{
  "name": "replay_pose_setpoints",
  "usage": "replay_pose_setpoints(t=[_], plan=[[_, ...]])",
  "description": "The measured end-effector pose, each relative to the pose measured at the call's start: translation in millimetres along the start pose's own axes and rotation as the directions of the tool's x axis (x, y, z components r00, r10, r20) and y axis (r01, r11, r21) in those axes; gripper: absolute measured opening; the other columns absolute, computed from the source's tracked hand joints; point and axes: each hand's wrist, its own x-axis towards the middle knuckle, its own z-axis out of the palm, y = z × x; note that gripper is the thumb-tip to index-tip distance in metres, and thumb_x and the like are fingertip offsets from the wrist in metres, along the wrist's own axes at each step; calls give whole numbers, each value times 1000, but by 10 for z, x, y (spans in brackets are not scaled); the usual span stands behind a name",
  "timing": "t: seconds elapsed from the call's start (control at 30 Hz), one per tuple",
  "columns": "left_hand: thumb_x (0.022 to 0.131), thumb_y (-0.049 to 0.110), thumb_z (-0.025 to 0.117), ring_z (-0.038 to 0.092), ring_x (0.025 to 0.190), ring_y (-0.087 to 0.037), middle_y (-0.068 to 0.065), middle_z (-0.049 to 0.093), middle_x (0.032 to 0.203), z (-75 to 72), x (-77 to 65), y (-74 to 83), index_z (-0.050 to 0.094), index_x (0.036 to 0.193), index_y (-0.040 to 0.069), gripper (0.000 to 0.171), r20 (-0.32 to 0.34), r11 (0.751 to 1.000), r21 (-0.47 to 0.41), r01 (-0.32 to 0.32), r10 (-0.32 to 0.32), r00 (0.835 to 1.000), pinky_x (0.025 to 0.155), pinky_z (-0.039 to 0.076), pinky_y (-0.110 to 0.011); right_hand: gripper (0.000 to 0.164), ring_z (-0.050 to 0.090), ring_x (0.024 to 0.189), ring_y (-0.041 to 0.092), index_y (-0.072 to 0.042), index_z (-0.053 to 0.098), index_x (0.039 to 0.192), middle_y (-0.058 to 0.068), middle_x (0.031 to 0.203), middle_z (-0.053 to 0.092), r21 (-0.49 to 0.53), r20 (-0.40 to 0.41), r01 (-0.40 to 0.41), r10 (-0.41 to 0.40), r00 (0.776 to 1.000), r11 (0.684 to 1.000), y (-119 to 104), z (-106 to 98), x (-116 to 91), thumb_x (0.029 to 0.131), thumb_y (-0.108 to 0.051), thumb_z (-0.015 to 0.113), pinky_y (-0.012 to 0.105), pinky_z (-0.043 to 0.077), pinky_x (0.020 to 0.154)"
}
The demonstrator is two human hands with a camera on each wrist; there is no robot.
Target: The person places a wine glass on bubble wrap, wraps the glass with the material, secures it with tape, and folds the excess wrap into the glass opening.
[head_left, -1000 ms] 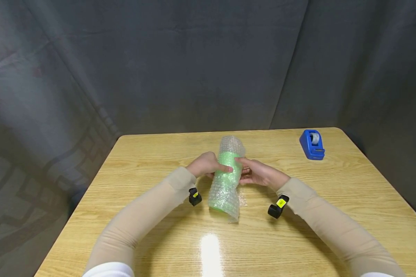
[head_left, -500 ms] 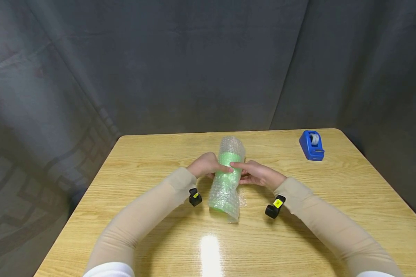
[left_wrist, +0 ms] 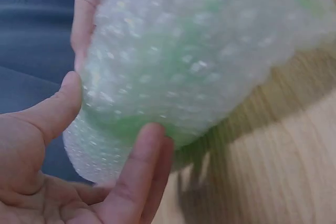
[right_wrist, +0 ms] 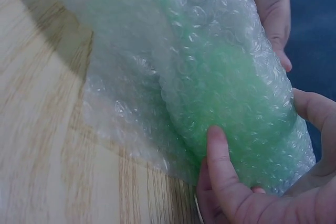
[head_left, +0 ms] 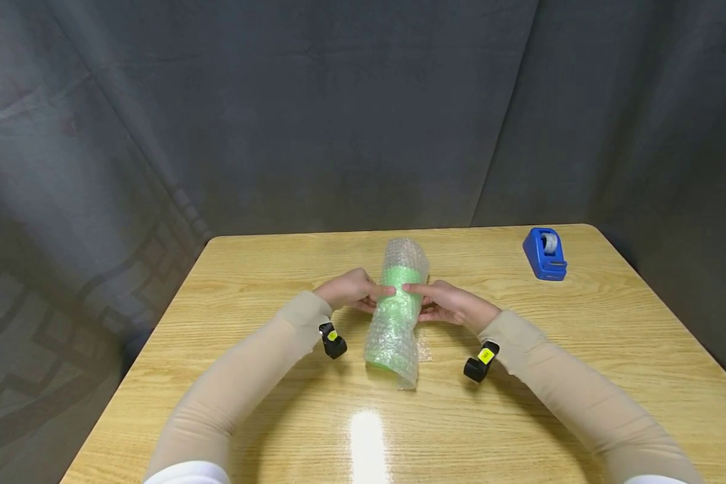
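Note:
A green, roughly cylindrical object point(head_left: 400, 275) shows through the clear bubble wrap point(head_left: 393, 343) rolled around it; its exact kind is hidden by the wrap. The roll lies lengthwise, pointing away from me, at mid-table. From the left, my left hand point(head_left: 353, 290) holds it with the thumb on top and fingers point(left_wrist: 139, 166) along the side. My right hand point(head_left: 456, 304) grips the opposite side, its thumb on top close to the left thumb and its fingers point(right_wrist: 219, 158) against the lower side. A loose flap of wrap point(right_wrist: 126, 114) spreads onto the table in the right wrist view.
A blue tape dispenser point(head_left: 544, 254) with a roll of clear tape stands at the back right of the wooden table point(head_left: 266, 269). Dark grey curtains point(head_left: 339, 121) hang behind and beside the table.
My right thumb has slid left over the top of the roll. Afterwards my left hand has shifted slightly left, its thumb drawing back. The roll has hardly moved.

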Motion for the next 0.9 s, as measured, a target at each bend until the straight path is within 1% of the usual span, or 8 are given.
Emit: replay_pose_setpoints(t=[0.2, 0.43, 0.5, 0.57, 0.63, 0.7, 0.8, 0.9], plan=[[93, 31, 65, 67, 79, -14, -4, 69, 83, 2, 34, -72, 68, 102, -5, 37, 16, 1000, -6, 0, 0, 1000, 85, 57, -34, 60, 63, 83, 15, 13, 35, 135, 13, 105, 53, 17, -10, -5, 5, 1000, 1000, 6, -8, 3, 98, -30, 54, 28, 57, 84], [92, 33, 66, 68, 78, -16, -7, 71, 85, 10, 38, -72, 69, 103, -4, 39, 31, 1000, -16, 15, -15, 999, 81, 59, -34, 56, 62, 84, 17, 11, 40, 131, 11, 100, 56, 5, -14, -18, 19, 1000, 1000, 1, -26, -7, 97, -31, 55, 30, 58, 84], [92, 33, 66, 67, 77, -16, -6, 70, 84, 15, 31, -62, 69, 102, -4, 38, 32, 999, -26, 21, -21, 999, 79, 59, -34, 49, 62, 80, 15, 7, 46, 123, 8, 94, 58, -21, -21, -27, 27, 999, 999, -8, -28, -20, 96, -33, 55, 29, 58, 80], [92, 32, 67, 67, 76, -16, -6, 69, 83, 19, 23, -50, 69, 100, -4, 37, 32, 999, -36, 26, -25, 999, 79, 59, -33, 38, 59, 71, 12, 1, 50, 108, 3, 82, 55, -50, -37, -34, 32, 999, 998, -19, -31, -32, 95, -35, 55, 26, 58, 72], [92, 32, 67, 66, 75, -15, -6, 69, 83, 24, 16, -42, 69, 99, -3, 36, 31, 999, -41, 26, -25, 999, 78, 59, -33, 31, 54, 62, 10, -5, 49, 90, -1, 72, 50, -69, -49, -37, 34, 998, 997, -29, -31, -42, 95, -35, 56, 23, 55, 65], [92, 32, 67, 66, 75, -15, -6, 69, 83, 27, 15, -38, 69, 98, -3, 36, 29, 999, -43, 29, -28, 999, 77, 59, -33, 29, 52, 60, 9, -8, 48, 85, -2, 69, 48, -62, -45, -35, 32, 998, 997, -36, -27, -54, 95, -34, 56, 21, 53, 61], [91, 32, 68, 66, 76, -16, -6, 69, 84, 28, 8, -28, 68, 98, -2, 35, 26, 998, -44, 39, -38, 999, 77, 59, -33, 29, 54, 65, 10, -4, 49, 92, 2, 76, 50, -28, -32, -41, 40, 999, 999, -45, -10, -68, 96, -32, 55, 22, 57, 66], [91, 32, 68, 67, 77, -16, -7, 69, 86, 26, 6, -25, 68, 100, -2, 35, 26, 998, -47, 48, -46, 999, 77, 59, -33, 32, 57, 70, 13, 0, 47, 106, 6, 83, 49, 2, -31, -54, 55, 998, 999, -57, 14, -80, 96, -30, 54, 24, 59, 73]])
